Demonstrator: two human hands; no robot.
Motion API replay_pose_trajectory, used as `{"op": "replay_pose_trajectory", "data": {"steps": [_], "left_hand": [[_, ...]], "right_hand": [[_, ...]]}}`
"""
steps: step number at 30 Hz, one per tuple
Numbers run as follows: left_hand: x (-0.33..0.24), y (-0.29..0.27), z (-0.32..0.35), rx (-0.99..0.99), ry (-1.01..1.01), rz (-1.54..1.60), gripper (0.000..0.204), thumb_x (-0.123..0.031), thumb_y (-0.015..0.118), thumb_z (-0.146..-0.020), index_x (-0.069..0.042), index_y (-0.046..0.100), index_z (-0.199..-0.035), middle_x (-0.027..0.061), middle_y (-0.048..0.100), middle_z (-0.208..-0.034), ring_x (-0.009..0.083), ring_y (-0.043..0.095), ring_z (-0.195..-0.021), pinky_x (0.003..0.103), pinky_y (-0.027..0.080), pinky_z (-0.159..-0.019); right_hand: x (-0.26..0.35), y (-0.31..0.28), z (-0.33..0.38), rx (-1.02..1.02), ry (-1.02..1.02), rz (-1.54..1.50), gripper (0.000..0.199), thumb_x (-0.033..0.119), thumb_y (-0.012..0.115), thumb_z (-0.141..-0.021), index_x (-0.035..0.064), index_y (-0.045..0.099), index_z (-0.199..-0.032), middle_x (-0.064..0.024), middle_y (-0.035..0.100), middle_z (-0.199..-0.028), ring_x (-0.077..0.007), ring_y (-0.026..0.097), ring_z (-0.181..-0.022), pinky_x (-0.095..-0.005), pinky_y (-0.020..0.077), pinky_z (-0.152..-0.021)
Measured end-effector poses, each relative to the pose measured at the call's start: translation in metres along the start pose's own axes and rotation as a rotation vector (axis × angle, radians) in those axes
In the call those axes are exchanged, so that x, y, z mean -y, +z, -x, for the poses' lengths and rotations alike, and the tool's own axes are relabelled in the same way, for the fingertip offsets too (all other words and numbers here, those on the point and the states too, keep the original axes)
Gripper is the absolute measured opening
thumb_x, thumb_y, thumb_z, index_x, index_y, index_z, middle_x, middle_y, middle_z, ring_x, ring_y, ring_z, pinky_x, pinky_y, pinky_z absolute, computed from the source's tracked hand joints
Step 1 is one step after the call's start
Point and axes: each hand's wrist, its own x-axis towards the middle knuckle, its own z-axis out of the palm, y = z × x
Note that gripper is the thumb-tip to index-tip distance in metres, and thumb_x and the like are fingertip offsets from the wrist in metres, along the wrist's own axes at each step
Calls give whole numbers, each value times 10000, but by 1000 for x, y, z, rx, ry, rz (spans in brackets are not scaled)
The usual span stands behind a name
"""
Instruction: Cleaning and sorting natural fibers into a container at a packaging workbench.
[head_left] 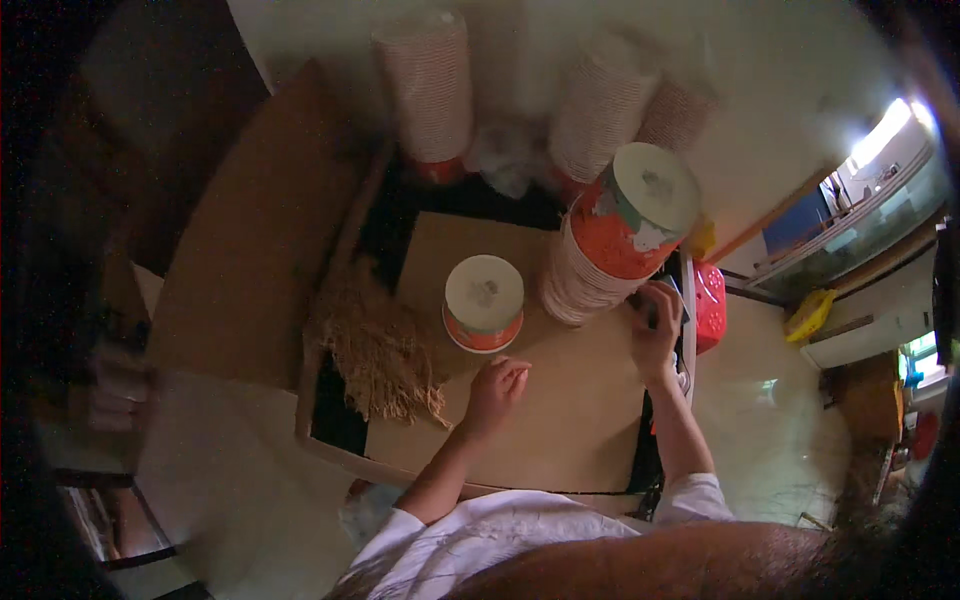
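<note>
An upside-down paper tub [484,290], orange below with a pale base on top, stands on the cardboard sheet [570,420]. Just in front of it is my left hand [497,392], its fingers curled together; whatever they may hold is too small to make out. To the right leans a tall stack of nested paper tubs [580,275], topped by an orange and green one [625,225]. Beside the foot of this stack is my right hand [656,325], thumb and fingers apart, close to a dark flat object at the table's right edge. Whether it touches either is unclear.
A bundle of brown, stringy fibres [375,345] lies left of the single tub. More tall tub stacks [430,90] stand at the back, with a clear plastic bag [503,158] between them. A red plastic basket [709,305] sits beyond the table's right edge. Cardboard [250,250] rises at left.
</note>
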Motion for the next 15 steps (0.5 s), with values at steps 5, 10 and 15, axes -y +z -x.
{"op": "replay_pose_trajectory", "data": {"steps": [5,10,15], "left_hand": [[28,27,-53,78,-107,154,223,-171,533,-836,-35,541,-1012,78,567,-837,151,551,-825,282,463,-673],[-11,58,-94,-57,12,76,292,-138,520,-811,-39,506,-1085,160,537,-1008,277,543,-905,371,439,-769],[6,83,-146,-265,137,180,360,-170,447,-870,-3,399,-1184,205,493,-1078,319,491,-981,418,386,-846]], "right_hand": [[-14,0,-9,-84,73,-45,265,-16,467,-741,25,504,-1000,-94,498,-1040,-226,478,-954,-333,383,-840],[-54,5,6,60,451,-243,350,170,489,-837,58,437,-1165,-56,465,-1157,-180,428,-1080,-338,342,-904],[-59,20,-12,58,639,-714,426,257,369,-916,85,307,-1301,-69,319,-1313,-176,318,-1214,-351,289,-976]]}}
